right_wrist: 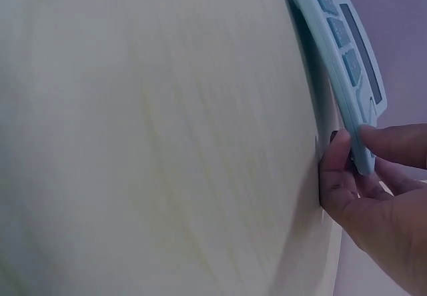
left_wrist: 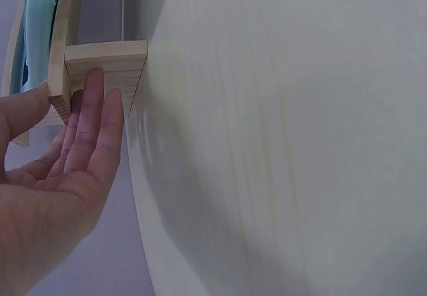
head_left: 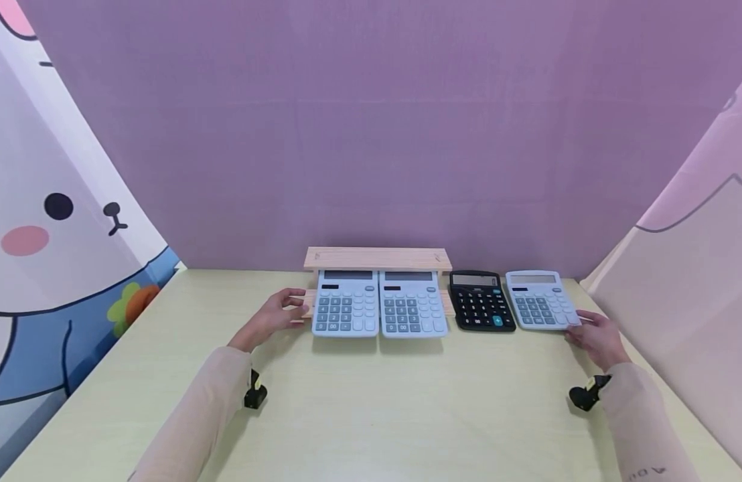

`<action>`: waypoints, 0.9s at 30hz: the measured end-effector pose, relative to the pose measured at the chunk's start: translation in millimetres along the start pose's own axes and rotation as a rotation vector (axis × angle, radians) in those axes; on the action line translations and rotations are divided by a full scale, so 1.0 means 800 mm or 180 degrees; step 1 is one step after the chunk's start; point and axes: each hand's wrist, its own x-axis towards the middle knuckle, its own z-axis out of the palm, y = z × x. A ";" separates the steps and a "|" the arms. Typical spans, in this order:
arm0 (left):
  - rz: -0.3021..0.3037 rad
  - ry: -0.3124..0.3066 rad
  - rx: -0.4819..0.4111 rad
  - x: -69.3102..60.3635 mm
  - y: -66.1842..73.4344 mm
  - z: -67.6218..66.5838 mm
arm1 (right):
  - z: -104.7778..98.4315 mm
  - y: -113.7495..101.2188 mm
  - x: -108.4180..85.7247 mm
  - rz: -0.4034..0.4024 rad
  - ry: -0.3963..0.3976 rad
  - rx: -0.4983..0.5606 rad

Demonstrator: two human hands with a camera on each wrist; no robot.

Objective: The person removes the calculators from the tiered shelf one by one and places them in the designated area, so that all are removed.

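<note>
A light wooden rack [head_left: 378, 258] stands at the back of the table with two light blue calculators, a left one [head_left: 345, 304] and a right one [head_left: 413, 305], leaning on it. My left hand [head_left: 274, 317] grips the rack's left end; in the left wrist view the thumb lies on one side of a wooden strip [left_wrist: 61, 43], the fingers on the other, near an end block [left_wrist: 107, 53]. My right hand [head_left: 597, 338] pinches a third light blue calculator [head_left: 542, 301] by its lower right corner. In the right wrist view, this calculator's near edge [right_wrist: 333, 63] is tilted off the table.
Between the rack and the right-hand calculator lies a black calculator [head_left: 481, 301]. A purple cloth backdrop [head_left: 371, 134] rises behind the pale table [head_left: 395, 408]. Printed cloth panels flank it at left [head_left: 76, 268] and right [head_left: 696, 288].
</note>
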 end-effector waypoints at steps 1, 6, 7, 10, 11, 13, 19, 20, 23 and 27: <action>0.0007 -0.0008 0.0008 0.000 0.000 0.000 | 0.000 0.001 0.001 0.0014 0.0028 -0.0074; 0.0022 -0.0006 -0.0004 -0.001 -0.002 0.000 | 0.004 0.002 0.004 0.0105 0.0168 -0.0357; 0.0034 -0.0014 -0.0007 -0.001 -0.002 0.000 | 0.005 0.002 0.005 0.0122 0.0188 -0.0396; 0.0052 -0.0021 -0.0029 -0.002 -0.003 -0.001 | 0.006 0.003 0.006 0.0142 0.0211 -0.0494; 0.0043 -0.0015 -0.0044 -0.002 -0.003 -0.001 | 0.006 0.003 0.006 0.0149 0.0210 -0.0525; 0.0047 -0.0024 -0.0048 -0.002 -0.004 -0.001 | 0.007 0.004 0.006 0.0171 0.0213 -0.0617; 0.0040 0.0001 -0.0006 -0.002 -0.002 0.000 | 0.006 0.006 0.009 0.0165 0.0202 -0.0796; 0.0050 -0.0002 0.0010 -0.002 -0.002 0.000 | 0.006 0.006 0.010 0.0157 0.0201 -0.0815; 0.0050 0.0000 0.0011 -0.001 -0.002 -0.001 | 0.007 0.006 0.010 0.0149 0.0209 -0.0860; 0.0058 -0.0017 -0.0004 0.000 -0.002 -0.001 | 0.009 0.004 0.009 0.0177 0.0270 -0.0893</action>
